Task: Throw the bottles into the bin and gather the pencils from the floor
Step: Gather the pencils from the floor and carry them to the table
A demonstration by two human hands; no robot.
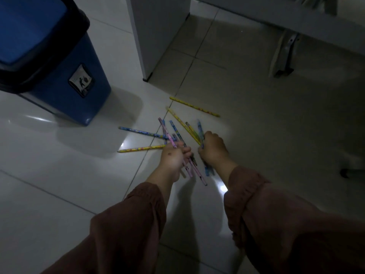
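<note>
Glossy pale tiles cover the floor (59, 184), split by thin dark grout lines. Slim patterned pencils (178, 133) — yellow, blue, pink — lie fanned near its middle, one yellow pencil (194, 107) apart beyond them. The left hand (173, 157) is clenched on several pink and blue ones; the right hand (212, 148) grips blue and yellow ones. The blue plastic bin (65, 76), tapered, with a black rim and closed lid, stands far left — contents hidden.

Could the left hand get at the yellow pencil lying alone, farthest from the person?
Probably not easily: the left hand is already shut on several pencils, and the far yellow pencil lies beyond the scattered pile. Nothing lies on it.
</note>
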